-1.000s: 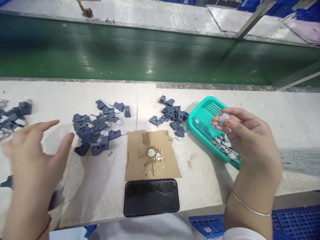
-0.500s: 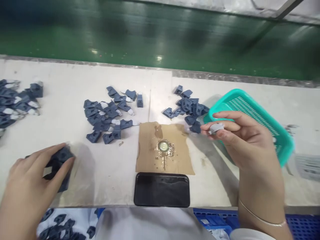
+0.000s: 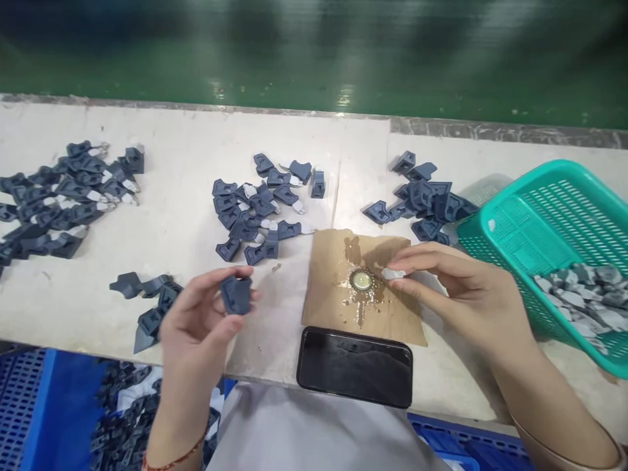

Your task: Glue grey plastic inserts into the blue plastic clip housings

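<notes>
My left hand [image 3: 193, 333] is closed round a dark blue-grey plastic part [image 3: 236, 296], raised over the near side of the table. A small pale grey piece [image 3: 393, 273] is pinched between the thumb and fingers of my right hand [image 3: 461, 291]. Just left of that piece, a small round cap [image 3: 362, 280] with clear yellowish liquid rests on a square of brown cardboard [image 3: 321, 301]. Wet splashes surround the cap. I cannot tell whether the pale piece touches the liquid.
A green basket [image 3: 505, 255] of pale grey pieces stands at right. A black phone [image 3: 355, 367] lies before the cardboard. Blue-grey parts lie in groups: far left [image 3: 73, 190], centre [image 3: 258, 209], right [image 3: 426, 199], near left [image 3: 154, 317]. A blue crate [image 3: 69, 405] sits below the table edge.
My left hand has lifted a blue-grey part from the near-left group and moved right. My right hand has brought the pale piece from beside the basket to the cap. The view has shifted left.
</notes>
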A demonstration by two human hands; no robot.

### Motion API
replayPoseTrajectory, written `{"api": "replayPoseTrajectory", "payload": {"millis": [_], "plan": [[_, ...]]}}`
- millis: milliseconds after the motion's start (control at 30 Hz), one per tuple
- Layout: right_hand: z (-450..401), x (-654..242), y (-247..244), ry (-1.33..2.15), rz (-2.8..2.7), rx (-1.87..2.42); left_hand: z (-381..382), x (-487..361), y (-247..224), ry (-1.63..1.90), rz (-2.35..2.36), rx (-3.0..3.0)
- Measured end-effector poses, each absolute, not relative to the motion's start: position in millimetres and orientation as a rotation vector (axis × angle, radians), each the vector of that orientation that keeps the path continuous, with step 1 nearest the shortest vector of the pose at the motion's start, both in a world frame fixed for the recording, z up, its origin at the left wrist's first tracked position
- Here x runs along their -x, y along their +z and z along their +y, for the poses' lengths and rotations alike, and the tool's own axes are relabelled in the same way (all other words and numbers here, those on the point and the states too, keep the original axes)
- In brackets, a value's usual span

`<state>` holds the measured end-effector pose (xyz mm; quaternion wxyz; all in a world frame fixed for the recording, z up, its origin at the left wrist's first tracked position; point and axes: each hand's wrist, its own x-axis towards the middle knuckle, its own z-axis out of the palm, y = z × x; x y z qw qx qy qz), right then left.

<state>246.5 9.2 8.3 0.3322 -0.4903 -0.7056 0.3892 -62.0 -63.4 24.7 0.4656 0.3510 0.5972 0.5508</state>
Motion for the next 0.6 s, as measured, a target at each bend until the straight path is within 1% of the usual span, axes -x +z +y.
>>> {"api": "replayPoseTrajectory", "payload": {"millis": [67,233,400,600], "plan": [[9.0,-245.9,10.0,0.959,-1.924,1.264,-58.3,48.7,20.3,1.249,1.308,-0.699],[9.6,-244.6,14.8,0.841,-2.033,1.219,-47.4,26.8,18.8,1.103,1.121,-0.417],[9.6,-242.9,14.4,0.818,-2.072,1.138,-41.0,15.0,20.2,1.096,1.026,-0.316],[8.3,-239.3,14.6,0.805,-2.124,1.084,-34.6,6.6,13.8,0.994,1.011,-0.284]]}}
